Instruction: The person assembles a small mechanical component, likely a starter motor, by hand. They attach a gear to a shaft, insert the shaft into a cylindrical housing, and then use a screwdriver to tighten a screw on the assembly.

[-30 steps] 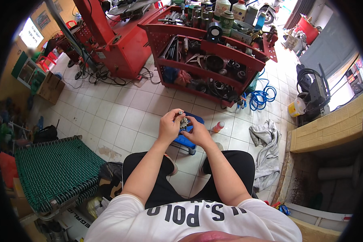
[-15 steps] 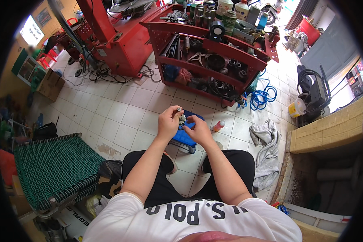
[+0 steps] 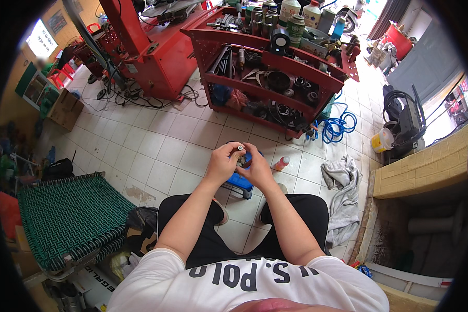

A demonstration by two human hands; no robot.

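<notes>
Holds a small grey metal part with a pale round end (image 3: 241,149) over a blue plastic stool (image 3: 239,182), just ahead of the knees. Points the round end up toward the head camera; seems to run the long axis roughly from 12 back to 6 o'clock, largely hidden among fingers, so cannot tell the exact tilt.

Pinches the part near its round end with thumb and forefinger of the bare left hand (image 3: 222,162), closed with no gap visible, other fingers curled. Arches the bare right hand (image 3: 257,169) around the 3 o'clock side, thumb and forefinger apart; cannot tell whether gripping or merely touching. Brings the forearms in from 7 and 5 o'clock, elbows wide, hands nearly meeting.

Near the right hand at 3 o'clock, a pinkish-red bottle (image 3: 282,163) on the floor. Farther off toward 4, a crumpled grey cloth (image 3: 343,197). Well ahead at 12 to 1, a red metal tool cart (image 3: 312,68); at 8, a green woven seat (image 3: 75,216). Toward 10, a bare stretch of white tiled floor (image 3: 156,148), wide and open.
</notes>
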